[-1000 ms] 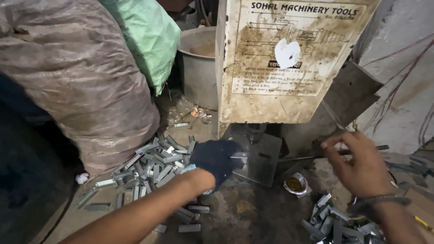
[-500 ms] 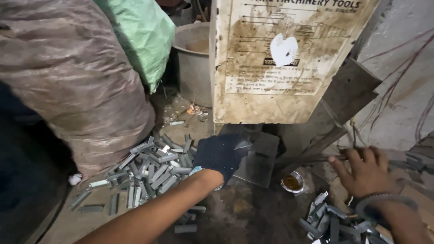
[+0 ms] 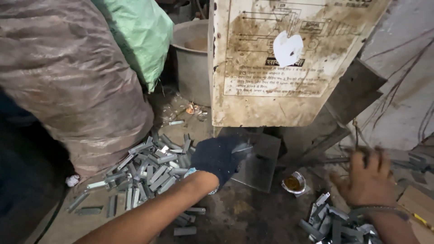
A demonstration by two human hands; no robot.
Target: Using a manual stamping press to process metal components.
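Your left hand [image 3: 218, 158] wears a dark glove, and its grip is closed on a small metal piece [image 3: 242, 148] resting on the flat plate [image 3: 260, 165] under the machine [image 3: 289, 63]. Push that piece in straight and flat, and keep your fingers back from the press. Your right hand [image 3: 368, 178] hangs with its fingers spread and nothing in them, above the pile of pieces [image 3: 334, 223] by your right wrist. A little tin cup [image 3: 294, 184] holds brown oil. The grey tub [image 3: 192, 61] behind looks mostly empty. More pieces [image 3: 149, 174] lie on the floor.
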